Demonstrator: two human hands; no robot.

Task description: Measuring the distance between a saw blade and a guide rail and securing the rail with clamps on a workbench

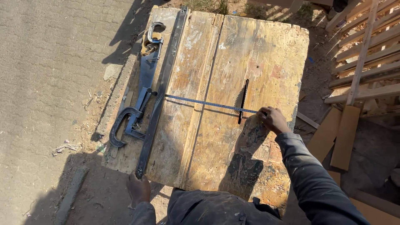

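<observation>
A worn wooden saw table (266, 50) fills the middle of the view, with a saw blade (243, 101) standing up through a slot. A long dark metal rail (160, 93) lies along its left side as a fence. A tape measure blade (208, 103) stretches across the top from the rail to the blade. My right hand (273, 119) holds the tape's body end next to the blade. My left hand (138, 188) grips the near end of the rail at the table's front edge.
Two C-clamps pin the rail's side: a large one (125, 125) near the front left, a smaller one (154, 35) at the far left. Sandy ground (50, 83) lies left. Planks (346, 133) and a slatted wooden frame (366, 50) stand right.
</observation>
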